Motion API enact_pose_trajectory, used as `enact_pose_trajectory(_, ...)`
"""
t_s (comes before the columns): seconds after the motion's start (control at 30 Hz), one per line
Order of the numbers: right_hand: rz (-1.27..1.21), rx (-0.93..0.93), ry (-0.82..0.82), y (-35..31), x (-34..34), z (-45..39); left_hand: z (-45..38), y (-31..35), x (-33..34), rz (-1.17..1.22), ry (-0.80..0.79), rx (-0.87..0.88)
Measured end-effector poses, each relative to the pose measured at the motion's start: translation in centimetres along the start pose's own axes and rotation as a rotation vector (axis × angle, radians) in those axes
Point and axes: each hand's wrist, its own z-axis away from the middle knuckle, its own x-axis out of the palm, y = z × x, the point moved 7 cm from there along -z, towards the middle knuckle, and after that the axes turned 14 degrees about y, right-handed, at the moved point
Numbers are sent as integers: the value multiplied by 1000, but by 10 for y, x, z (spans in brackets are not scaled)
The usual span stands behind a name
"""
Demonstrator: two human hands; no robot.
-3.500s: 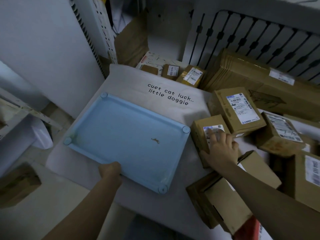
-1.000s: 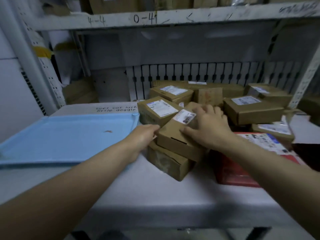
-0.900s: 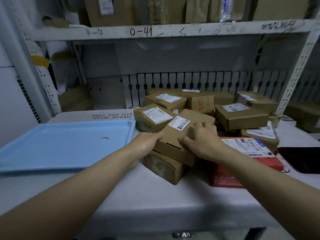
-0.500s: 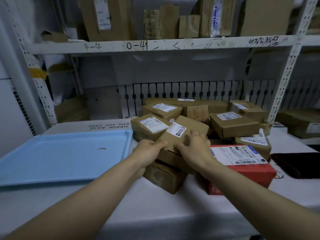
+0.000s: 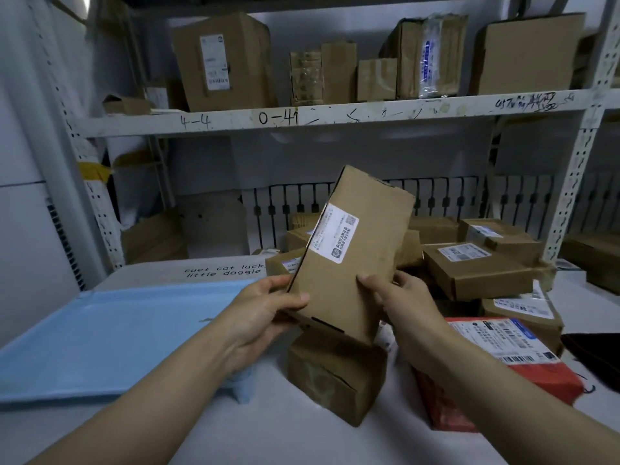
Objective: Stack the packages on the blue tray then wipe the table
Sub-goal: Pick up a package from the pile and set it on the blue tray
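I hold a flat brown cardboard package with a white label, tilted up on end above the table. My left hand grips its lower left edge, thumb across the front. Its lower right edge sits in my right hand, thumb on the front and fingers behind. The blue tray lies on the white table to the left, with nothing on it but a small brown speck. Below the held package stands a small brown box.
Several brown packages are heaped at the table's right and back. A red package with a white label lies at the right, a dark object beyond it. Above runs a white shelf loaded with boxes; a black railing stands behind.
Both hands have lifted the flat package off the pile and tipped it upright. The view has risen, showing more of the upper shelf.
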Motion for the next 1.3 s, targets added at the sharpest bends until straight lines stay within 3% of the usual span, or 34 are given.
enact_pose_trajectory(0.2, -95, 11, -148, -11, 28, 1, -6, 13, -24, -96, 26, 55)
enact_pose_trajectory(0.47, -57, -57, -349, -23, 49, 6, -13, 47, -40, -27, 39, 139)
enact_pose_trajectory(0.77, -62, -137, -400, -37, 49, 7, -15, 58, -41, 0, 29, 199)
enact_pose_trajectory(1.13, 121, -177, -418, -30, 52, 12, -14, 62, -53, 156, 10, 211)
enact_pose_trajectory(1.3, 140, -272, -364, -36, 56, 17, -15, 59, -56, 178, 89, 204)
